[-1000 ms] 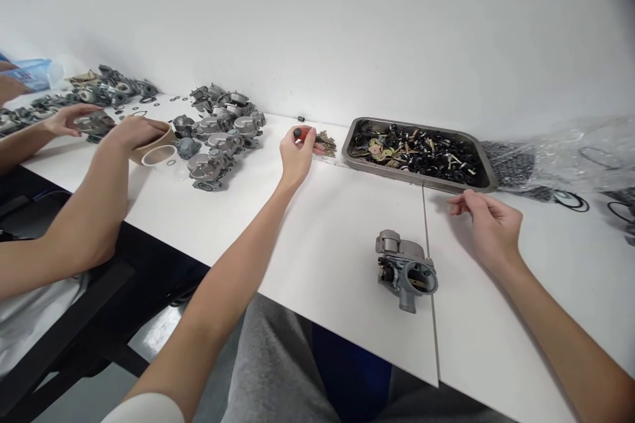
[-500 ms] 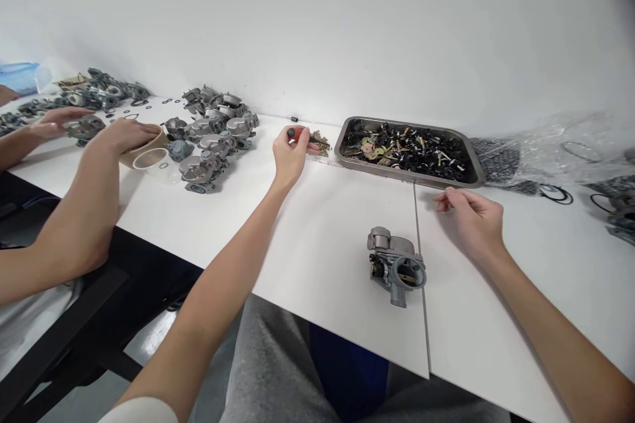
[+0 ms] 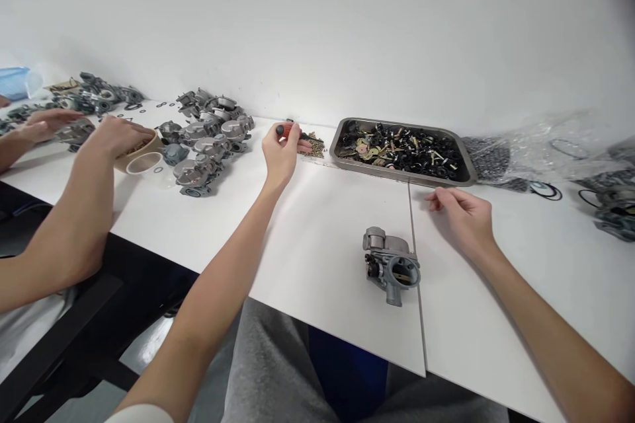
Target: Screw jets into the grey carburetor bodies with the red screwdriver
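My left hand (image 3: 279, 153) is closed round the red and black handle of a screwdriver (image 3: 288, 131), its shaft pointing right over a pile of small brass parts (image 3: 315, 147) by the wall. Some fingers of that hand reach to the edge of the pile. My right hand (image 3: 464, 208) rests by the near edge of a metal tray (image 3: 370, 172), thumb and fingers curled together; whatever they may hold is hidden. Between my forearms a grey carburetor (image 3: 391, 268) sits on the white table, its round bore facing me. Neither hand touches it.
Several carburetors (image 3: 208, 139) are clustered to the left. Beyond them, a co-worker's hand (image 3: 116, 137) is at a cardboard-coloured cup (image 3: 129, 162). The tray holds mixed black and brass parts. Clear plastic wrap (image 3: 550, 145) and black rings (image 3: 546, 192) lie on the right.
The whole view has shifted slightly, so most things appear a little further left. My left hand still holds the screwdriver by the brass pile; my right hand keeps its curled pose.
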Motion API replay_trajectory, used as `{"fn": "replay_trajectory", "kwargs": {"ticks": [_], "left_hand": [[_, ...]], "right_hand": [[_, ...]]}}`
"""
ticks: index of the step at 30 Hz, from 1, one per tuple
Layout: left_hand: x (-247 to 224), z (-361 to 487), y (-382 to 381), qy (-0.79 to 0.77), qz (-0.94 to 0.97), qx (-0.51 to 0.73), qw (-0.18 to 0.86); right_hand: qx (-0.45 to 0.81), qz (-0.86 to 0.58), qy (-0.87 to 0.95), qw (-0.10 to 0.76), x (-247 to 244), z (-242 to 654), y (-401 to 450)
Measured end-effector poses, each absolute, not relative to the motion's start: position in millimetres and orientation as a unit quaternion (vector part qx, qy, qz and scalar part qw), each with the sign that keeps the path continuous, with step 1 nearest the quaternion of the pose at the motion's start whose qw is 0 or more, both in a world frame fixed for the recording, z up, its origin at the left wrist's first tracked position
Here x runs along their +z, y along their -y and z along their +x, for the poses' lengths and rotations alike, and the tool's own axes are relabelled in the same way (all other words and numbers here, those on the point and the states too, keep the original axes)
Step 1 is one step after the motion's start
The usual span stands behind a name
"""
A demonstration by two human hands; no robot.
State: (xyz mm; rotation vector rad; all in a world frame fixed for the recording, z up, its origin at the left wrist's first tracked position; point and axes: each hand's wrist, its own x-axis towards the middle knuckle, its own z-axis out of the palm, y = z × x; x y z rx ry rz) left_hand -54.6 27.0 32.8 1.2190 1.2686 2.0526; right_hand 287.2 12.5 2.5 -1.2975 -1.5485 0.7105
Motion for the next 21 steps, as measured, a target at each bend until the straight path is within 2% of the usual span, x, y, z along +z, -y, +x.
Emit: {"fn": "replay_trajectory", "kwargs": {"ticks": [12,21], "left_hand": [[39,-53,-23,-0.476,0.424,0.742,0.208],[71,-35,1,-0.436,0.414,0.764,0.234]], "right_hand": [[0.286,-0.512,0.660,0.470,-2,291,-15],[0.326,-0.502,0.624,0.501,3,281,-10]]}}
